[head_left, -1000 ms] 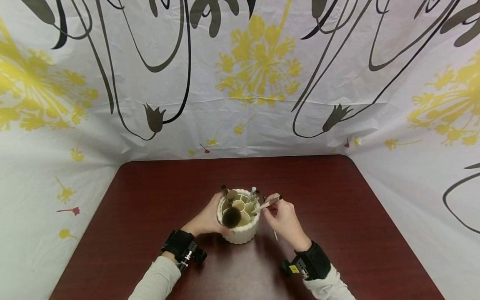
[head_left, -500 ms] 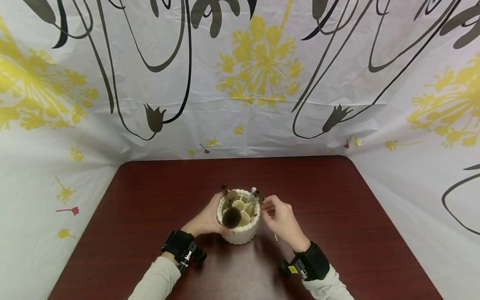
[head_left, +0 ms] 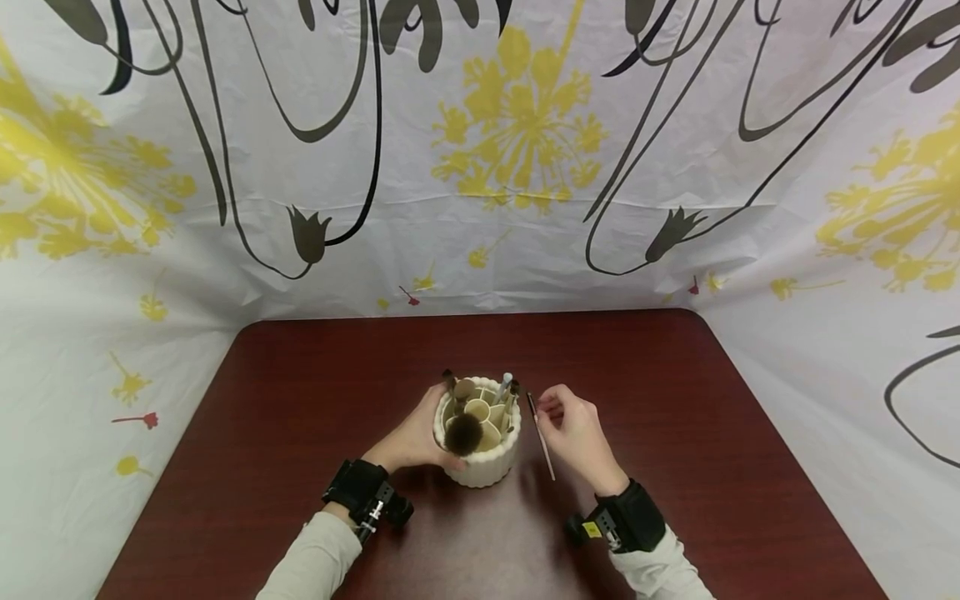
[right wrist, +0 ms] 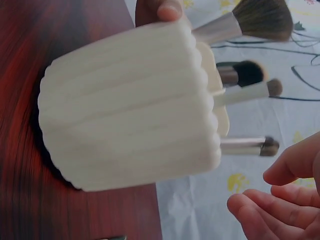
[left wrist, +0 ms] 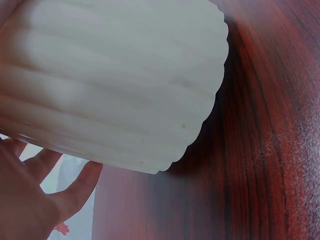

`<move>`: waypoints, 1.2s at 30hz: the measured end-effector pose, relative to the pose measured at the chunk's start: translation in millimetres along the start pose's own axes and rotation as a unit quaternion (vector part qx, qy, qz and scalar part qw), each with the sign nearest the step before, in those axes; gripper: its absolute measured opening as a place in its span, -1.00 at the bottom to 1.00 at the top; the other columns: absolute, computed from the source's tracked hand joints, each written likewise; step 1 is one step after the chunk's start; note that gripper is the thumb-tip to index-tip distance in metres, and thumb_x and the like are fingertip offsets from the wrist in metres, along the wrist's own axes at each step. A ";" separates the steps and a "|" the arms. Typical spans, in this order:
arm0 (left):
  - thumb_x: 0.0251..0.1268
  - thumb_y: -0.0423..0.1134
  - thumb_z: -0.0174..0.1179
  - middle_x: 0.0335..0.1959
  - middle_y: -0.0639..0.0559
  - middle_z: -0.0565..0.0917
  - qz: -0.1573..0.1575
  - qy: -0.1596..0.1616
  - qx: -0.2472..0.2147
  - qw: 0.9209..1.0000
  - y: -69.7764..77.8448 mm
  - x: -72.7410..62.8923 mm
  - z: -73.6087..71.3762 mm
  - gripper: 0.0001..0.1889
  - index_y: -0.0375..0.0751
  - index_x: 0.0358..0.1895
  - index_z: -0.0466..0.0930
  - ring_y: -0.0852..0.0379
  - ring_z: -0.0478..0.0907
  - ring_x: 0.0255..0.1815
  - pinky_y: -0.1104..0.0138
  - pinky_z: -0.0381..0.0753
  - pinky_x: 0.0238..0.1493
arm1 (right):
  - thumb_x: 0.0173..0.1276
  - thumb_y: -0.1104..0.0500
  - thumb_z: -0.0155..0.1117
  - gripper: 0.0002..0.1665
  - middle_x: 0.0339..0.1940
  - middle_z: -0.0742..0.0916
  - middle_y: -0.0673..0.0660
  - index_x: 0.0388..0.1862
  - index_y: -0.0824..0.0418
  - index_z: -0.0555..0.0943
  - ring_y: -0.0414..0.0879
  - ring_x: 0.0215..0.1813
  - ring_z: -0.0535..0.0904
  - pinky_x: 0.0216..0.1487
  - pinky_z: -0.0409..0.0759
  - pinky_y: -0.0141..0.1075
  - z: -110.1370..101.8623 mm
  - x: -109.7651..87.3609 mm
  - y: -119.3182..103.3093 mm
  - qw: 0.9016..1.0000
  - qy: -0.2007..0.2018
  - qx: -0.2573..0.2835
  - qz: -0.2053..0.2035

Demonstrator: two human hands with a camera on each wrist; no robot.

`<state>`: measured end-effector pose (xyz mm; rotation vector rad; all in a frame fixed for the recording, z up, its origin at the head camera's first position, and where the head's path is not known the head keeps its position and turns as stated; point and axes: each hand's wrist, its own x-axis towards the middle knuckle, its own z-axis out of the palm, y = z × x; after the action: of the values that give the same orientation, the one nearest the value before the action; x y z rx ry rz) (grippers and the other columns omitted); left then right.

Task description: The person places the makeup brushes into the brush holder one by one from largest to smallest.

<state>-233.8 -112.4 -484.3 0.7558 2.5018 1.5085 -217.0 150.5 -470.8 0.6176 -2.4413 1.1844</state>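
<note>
My left hand [head_left: 415, 433] grips a cream, ribbed makeup brush holder [head_left: 482, 473] from its left side, thumb at the front. In the left wrist view, the fingers [left wrist: 82, 192] curve along the holder's wall. Makeup brushes stand in its compartments, among them a big fluffy brush [right wrist: 262, 20] and a short white-handled one [right wrist: 245, 95]. Just right of the holder, my right hand [head_left: 576, 429] holds nothing, its fingers loosely bent. A thin brush [head_left: 545, 446] with a pale handle lies on the table beside that hand.
The holder stands on a dark red-brown wooden table [head_left: 337, 367]. Behind the table's far edge hangs a white cloth [head_left: 525, 267] with yellow and grey flower prints. Black camera straps [head_left: 360, 496] are on both wrists.
A second earlier, my right hand held a light-handled brush at the holder's right rim. The brush went down into the holder, and the hand let go and drew slightly right. The left hand stayed put.
</note>
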 end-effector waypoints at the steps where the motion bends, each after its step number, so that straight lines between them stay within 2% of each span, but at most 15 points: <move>1: -0.56 -0.22 0.56 0.26 -0.27 0.16 -0.003 -0.003 -0.001 1.000 5.8 -1.0 -1.6 0.22 -0.36 0.34 -0.04 -0.12 0.17 0.26 0.03 0.24 0.18 | 0.20 0.32 0.13 -0.84 -0.39 0.63 0.08 -0.22 0.30 0.49 -0.14 -0.36 0.55 -0.35 0.55 -0.27 0.1 -0.1 2.4 1.000 0.003 -0.002 0.000; 3: -0.55 -0.27 0.55 0.26 -0.32 0.15 -0.007 -0.008 -0.007 1.000 14.0 -2.2 -4.1 0.21 -0.42 0.34 -0.05 -0.18 0.15 0.27 0.00 0.23 0.18 | 0.19 0.32 0.14 -0.83 -0.40 0.63 0.08 -0.21 0.31 0.50 -0.13 -0.36 0.56 -0.36 0.54 -0.27 0.2 -0.4 5.7 1.000 0.004 -0.019 0.010; 5: -0.56 -0.25 0.56 0.28 -0.29 0.14 -0.008 -0.008 -0.001 1.000 7.1 -1.0 -2.3 0.23 -0.37 0.35 -0.05 -0.15 0.14 0.28 0.01 0.22 0.19 | 0.17 0.33 0.17 -0.82 -0.40 0.64 0.10 -0.21 0.32 0.51 -0.12 -0.37 0.57 -0.36 0.54 -0.29 1.4 -0.6 10.0 0.999 -0.001 -0.042 0.030; 6: -0.56 -0.23 0.57 0.28 -0.27 0.14 -0.009 -0.008 0.000 1.000 2.2 -0.2 -1.1 0.24 -0.34 0.35 -0.05 -0.13 0.13 0.28 0.02 0.22 0.19 | 0.12 0.35 0.21 -0.82 -0.44 0.64 0.09 -0.25 0.32 0.53 -0.12 -0.40 0.57 -0.41 0.54 -0.29 -4.9 2.1 -4.8 0.997 -0.001 -0.063 0.051; 10: -0.60 -0.12 0.59 0.30 -0.16 0.14 -0.010 -0.004 0.009 1.000 -19.4 3.4 4.5 0.28 -0.20 0.38 -0.07 -0.04 0.13 0.29 0.05 0.21 0.21 | 0.09 0.37 0.26 -0.78 -0.41 0.66 0.13 -0.22 0.33 0.55 -0.10 -0.38 0.59 -0.38 0.55 -0.28 -2.6 1.0 2.0 0.991 -0.019 -0.094 0.093; 14: -0.62 -0.03 0.58 0.30 -0.11 0.14 -0.009 0.000 0.005 1.000 -24.2 3.8 5.0 0.30 -0.18 0.38 -0.06 0.00 0.13 0.29 0.07 0.23 0.21 | 0.11 0.34 0.26 -0.74 -0.34 0.67 0.17 -0.17 0.31 0.55 -0.07 -0.34 0.60 -0.35 0.55 -0.24 -1.3 -1.0 6.9 0.987 -0.034 -0.107 0.119; 21: -0.60 0.02 0.57 0.30 -0.12 0.14 -0.004 0.001 0.008 1.000 -23.8 2.8 4.8 0.29 -0.16 0.38 -0.06 -0.01 0.12 0.30 0.06 0.22 0.21 | 0.08 0.29 0.29 -0.66 -0.29 0.66 0.22 -0.13 0.37 0.55 0.00 -0.30 0.59 -0.36 0.56 -0.18 6.7 -4.5 20.4 0.974 -0.076 -0.136 0.163; 26: -0.62 -0.01 0.57 0.28 -0.14 0.16 0.001 0.005 0.010 1.000 -24.5 4.0 5.3 0.28 -0.19 0.37 -0.04 -0.01 0.13 0.29 0.06 0.21 0.22 | 0.04 0.25 0.33 -0.60 -0.25 0.66 0.25 -0.12 0.39 0.55 0.07 -0.26 0.59 -0.34 0.55 -0.13 13.9 -8.3 30.0 0.963 -0.107 -0.160 0.187; 29: -0.62 -0.04 0.58 0.29 -0.11 0.16 -0.007 0.003 0.019 1.000 -23.2 4.1 5.3 0.28 -0.18 0.37 -0.05 0.03 0.13 0.29 0.10 0.22 0.22 | 0.04 0.23 0.34 -0.60 -0.24 0.65 0.26 -0.13 0.39 0.55 0.10 -0.23 0.59 -0.33 0.54 -0.10 16.2 -10.1 33.6 0.959 -0.119 -0.170 0.195; 33: -0.60 -0.14 0.58 0.28 -0.18 0.17 -0.007 0.002 0.022 1.000 -12.6 2.6 3.4 0.27 -0.26 0.36 -0.04 -0.04 0.14 0.28 0.07 0.22 0.21 | 0.03 0.23 0.34 -0.60 -0.25 0.65 0.27 -0.14 0.38 0.56 0.12 -0.22 0.58 -0.33 0.54 -0.08 16.9 -11.9 36.3 0.957 -0.124 -0.179 0.194; 36: -0.59 -0.23 0.57 0.25 -0.28 0.18 0.003 0.005 0.003 1.000 -1.9 1.0 1.2 0.23 -0.37 0.34 -0.03 -0.15 0.15 0.27 -0.02 0.20 0.20 | 0.03 0.22 0.35 -0.59 -0.24 0.64 0.28 -0.13 0.38 0.55 0.13 -0.21 0.58 -0.33 0.54 -0.08 17.5 -12.6 38.0 0.956 -0.124 -0.181 0.194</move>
<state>-234.9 -111.7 -486.3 0.7594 2.5146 1.5114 -228.7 160.4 -511.7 0.1886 -2.9925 0.7815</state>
